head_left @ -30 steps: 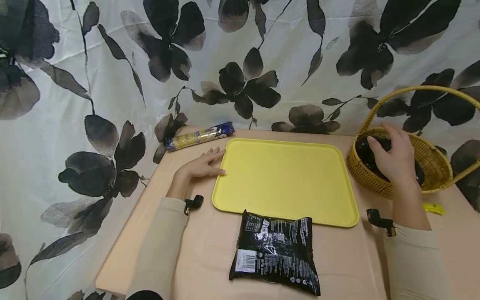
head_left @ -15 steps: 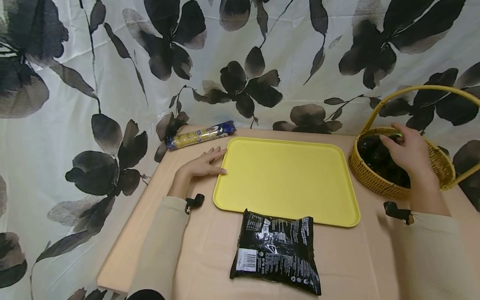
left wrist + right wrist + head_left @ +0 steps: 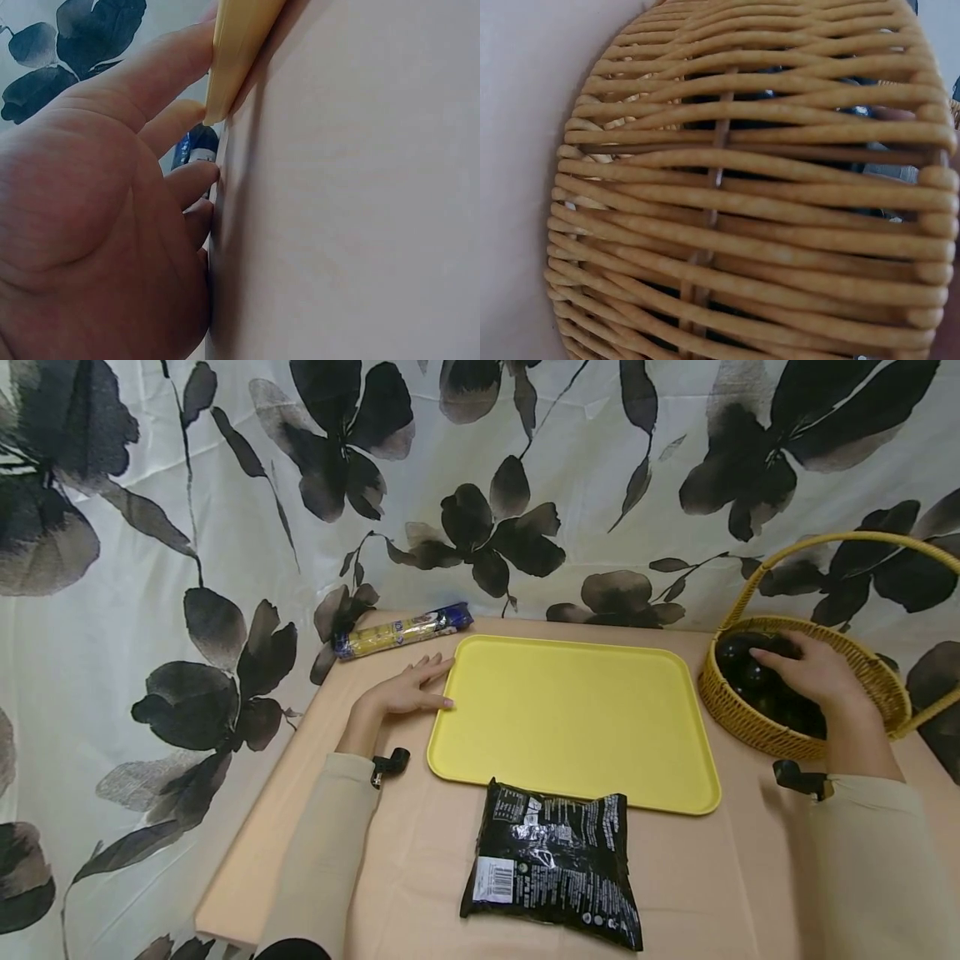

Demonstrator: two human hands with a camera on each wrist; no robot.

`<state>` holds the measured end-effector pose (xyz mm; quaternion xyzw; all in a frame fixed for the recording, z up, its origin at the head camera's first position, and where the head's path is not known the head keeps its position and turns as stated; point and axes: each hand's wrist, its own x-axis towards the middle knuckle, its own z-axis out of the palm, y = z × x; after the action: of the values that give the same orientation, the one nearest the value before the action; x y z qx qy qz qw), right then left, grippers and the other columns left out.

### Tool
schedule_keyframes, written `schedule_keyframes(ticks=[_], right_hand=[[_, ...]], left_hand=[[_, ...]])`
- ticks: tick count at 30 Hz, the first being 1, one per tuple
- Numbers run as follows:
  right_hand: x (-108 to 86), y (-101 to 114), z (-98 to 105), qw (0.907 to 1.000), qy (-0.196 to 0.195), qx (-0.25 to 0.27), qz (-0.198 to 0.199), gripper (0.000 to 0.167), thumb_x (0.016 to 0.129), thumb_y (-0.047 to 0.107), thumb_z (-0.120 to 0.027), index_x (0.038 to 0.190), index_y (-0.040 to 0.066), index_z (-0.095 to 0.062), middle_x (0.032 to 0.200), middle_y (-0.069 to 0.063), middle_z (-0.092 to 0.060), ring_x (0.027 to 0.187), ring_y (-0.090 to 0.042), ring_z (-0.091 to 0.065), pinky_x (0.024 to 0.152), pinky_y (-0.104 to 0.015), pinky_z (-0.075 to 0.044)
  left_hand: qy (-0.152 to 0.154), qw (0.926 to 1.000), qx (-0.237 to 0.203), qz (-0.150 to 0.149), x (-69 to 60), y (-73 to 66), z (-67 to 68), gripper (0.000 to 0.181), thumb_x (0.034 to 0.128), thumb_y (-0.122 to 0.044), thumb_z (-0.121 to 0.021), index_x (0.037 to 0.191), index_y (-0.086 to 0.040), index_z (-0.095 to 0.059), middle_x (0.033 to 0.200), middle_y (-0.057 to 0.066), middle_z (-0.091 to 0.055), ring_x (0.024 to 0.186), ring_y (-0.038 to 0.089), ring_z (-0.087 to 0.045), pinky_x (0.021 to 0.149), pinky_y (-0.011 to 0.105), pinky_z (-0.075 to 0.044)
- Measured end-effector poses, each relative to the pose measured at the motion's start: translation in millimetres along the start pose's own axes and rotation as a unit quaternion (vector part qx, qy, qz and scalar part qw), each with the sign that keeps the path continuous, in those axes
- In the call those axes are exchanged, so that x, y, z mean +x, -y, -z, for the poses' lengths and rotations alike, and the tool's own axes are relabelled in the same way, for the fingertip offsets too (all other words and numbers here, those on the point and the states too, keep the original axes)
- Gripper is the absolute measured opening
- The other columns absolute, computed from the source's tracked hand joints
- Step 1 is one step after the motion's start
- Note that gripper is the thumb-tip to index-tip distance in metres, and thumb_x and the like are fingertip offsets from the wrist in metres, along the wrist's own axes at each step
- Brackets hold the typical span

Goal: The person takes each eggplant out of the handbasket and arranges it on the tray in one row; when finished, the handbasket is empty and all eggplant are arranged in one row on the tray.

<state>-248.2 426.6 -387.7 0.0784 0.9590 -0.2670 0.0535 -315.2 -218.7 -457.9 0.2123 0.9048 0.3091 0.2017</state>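
Left hand [image 3: 401,693] and right hand [image 3: 817,675] are well apart in the head view. Left of the yellow tray [image 3: 577,722], the first lies with fingers outstretched, thumb touching the rim. Right of the tray, the other reaches into a wicker basket [image 3: 750,731], thumb against glossy black contents [image 3: 780,702]; whether its hidden fingers grip, I cannot tell. A black packet [image 3: 555,864] lies at the tray's near edge. Left wrist view: palm facing the camera, digits at the tray's side. Right wrist view: basket weave hides most of the hand.
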Motion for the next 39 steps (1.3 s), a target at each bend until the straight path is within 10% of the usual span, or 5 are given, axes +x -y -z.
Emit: schedule_keyframes(ticks=[9,28,39], right_hand=[[-3.6,4.5,-2.2,0.9968,0.027,0.074,-0.011,0.101,0.099,0.070,-0.047,0.167,0.008,-0.007,0.167,-0.039,-0.001,0.147,-0.068,-0.009,0.112,-0.085,-0.017],[-19.9,20.8,-16.7,0.9874,-0.069,0.142,-0.013,0.081,0.101,0.047,-0.064,0.166,0.019,-0.025,0.167,-0.032,-0.024,0.146,-0.058,-0.035,0.111,-0.073,-0.039],[-45.8,39.7,-15.6,0.9527,-0.152,0.256,-0.058,0.065,0.101,0.039,-0.064,0.156,0.055,-0.032,0.170,0.001,-0.028,0.149,-0.021,-0.038,0.123,-0.053,-0.038]], left_hand=[[0.002,1.0000,-0.005,-0.001,-2.1,0.1,1.5,0.095,0.0909,-0.058,-0.074,0.167,-0.035,-0.022,0.177,0.004,-0.001,0.164,0.026,0.010,0.132,0.055,0.009],[0.005,0.9999,-0.011,-0.004,-3.4,6.0,0.5,0.097,0.0896,-0.060,-0.075,0.167,-0.035,-0.022,0.177,0.002,-0.001,0.163,0.025,0.012,0.132,0.054,0.010],[0.008,1.0000,-0.002,-0.002,-5.9,6.0,2.2,0.098,0.0890,-0.061,-0.075,0.167,-0.036,-0.022,0.177,0.002,-0.001,0.163,0.025,0.011,0.132,0.055,0.009]])
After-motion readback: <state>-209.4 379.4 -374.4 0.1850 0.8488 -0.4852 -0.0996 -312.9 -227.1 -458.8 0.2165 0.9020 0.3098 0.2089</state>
